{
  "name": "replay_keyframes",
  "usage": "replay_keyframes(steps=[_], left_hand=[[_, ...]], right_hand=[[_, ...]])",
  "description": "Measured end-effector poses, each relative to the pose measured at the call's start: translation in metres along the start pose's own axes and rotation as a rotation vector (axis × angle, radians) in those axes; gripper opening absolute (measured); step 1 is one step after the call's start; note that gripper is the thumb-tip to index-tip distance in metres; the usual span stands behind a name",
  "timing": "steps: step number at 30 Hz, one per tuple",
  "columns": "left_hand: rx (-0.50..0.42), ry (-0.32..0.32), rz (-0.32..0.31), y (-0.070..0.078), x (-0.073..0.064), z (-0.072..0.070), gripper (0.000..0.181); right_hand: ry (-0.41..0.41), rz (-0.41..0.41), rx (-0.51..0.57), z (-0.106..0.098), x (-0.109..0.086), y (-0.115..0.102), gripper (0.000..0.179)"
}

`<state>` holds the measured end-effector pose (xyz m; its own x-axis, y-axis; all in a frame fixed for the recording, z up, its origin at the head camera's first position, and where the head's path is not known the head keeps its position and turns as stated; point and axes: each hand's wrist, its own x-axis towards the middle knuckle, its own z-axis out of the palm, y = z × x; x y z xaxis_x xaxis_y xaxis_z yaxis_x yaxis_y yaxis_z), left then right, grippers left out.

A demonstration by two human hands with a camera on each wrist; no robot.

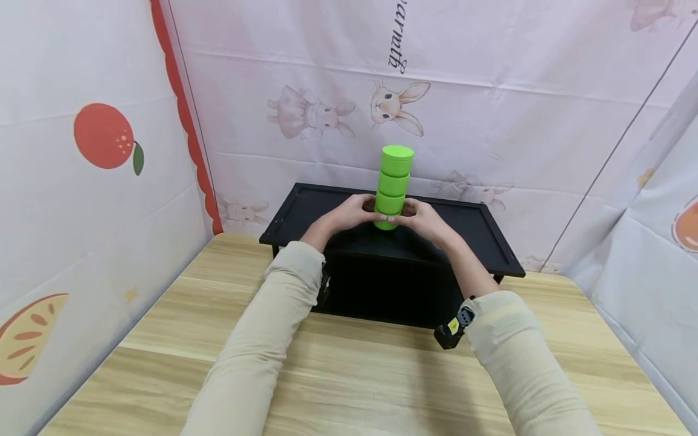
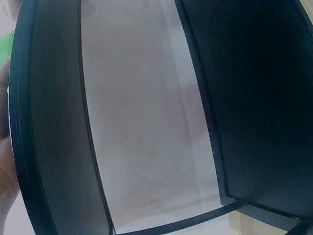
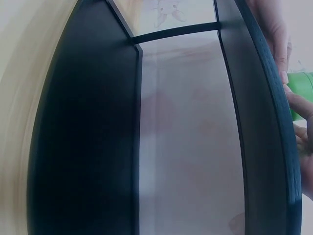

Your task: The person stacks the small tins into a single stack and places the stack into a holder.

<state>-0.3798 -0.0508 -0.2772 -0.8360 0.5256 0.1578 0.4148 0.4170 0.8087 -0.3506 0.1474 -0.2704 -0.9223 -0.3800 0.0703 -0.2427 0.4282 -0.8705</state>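
Note:
A tall stack of several bright green round containers stands on the black shelf, leaning slightly to the right in the head view. From the left, my left hand holds its lowest part, the thumb across the front. My right hand grips the same part from the other side, and the two thumb tips nearly meet. Only a bit of green and part of the left hand show at the left wrist view's edge. In the right wrist view, the shelf's front edge partly covers the containers and both hands.
The shelf has a raised rim and an open space beneath its top, and it stands on a wood-grain table. Behind it hangs a pinkish cloth printed with rabbits. White printed cloths border the table left and right.

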Motion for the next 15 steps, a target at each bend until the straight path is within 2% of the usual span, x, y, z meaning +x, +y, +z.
replay_keyframes(steps=[15], left_hand=[[0.025, 0.0, -0.003, 0.0016, -0.0019, 0.0022, 0.053]], right_hand=[[0.02, -0.009, -0.007, 0.0023, 0.002, 0.0042, 0.058]])
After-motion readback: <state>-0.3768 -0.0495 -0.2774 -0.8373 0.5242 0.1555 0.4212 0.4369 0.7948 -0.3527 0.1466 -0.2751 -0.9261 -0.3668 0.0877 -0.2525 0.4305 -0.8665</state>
